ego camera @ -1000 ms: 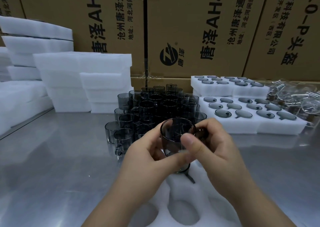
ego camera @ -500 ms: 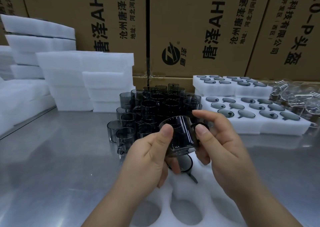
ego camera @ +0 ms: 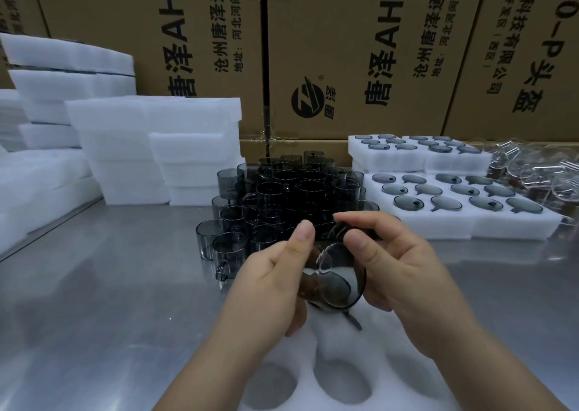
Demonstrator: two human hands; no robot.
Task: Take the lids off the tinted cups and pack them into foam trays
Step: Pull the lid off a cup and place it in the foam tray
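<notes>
Tinted cup point(ego camera: 336, 285) is held tilted on its side in both hands, just above the near foam tray point(ego camera: 316, 348), its round dark rim turned toward the camera. The tray lies at the bottom edge of the view, and two of its round wells point(ego camera: 341, 382) in front of the hands hold nothing. The left hand point(ego camera: 269, 282) grips the cup from the left, thumb raised and pressed against its wall, the other fingers curled beneath it. The right hand point(ego camera: 407, 272) clamps it from the right, thumb on the wall and forefinger arched over the top. A clear, glinting edge shows at the cup's upper left; whether that is a lid I cannot tell. A thin dark piece point(ego camera: 354, 323) pokes out below the cup onto the foam.

Beyond the hands, a tight cluster of tinted cups point(ego camera: 282, 191) stands upright on the steel table point(ego camera: 109, 285). To its right lie filled foam trays point(ego camera: 454, 232) with grey pieces seated in every well, and a second tier point(ego camera: 419, 160) sits behind them. Clear plastic pieces point(ego camera: 532, 172) are heaped at the far right. White foam stacks point(ego camera: 156, 147) rise on the left, and printed cardboard boxes point(ego camera: 360, 50) wall the back.
</notes>
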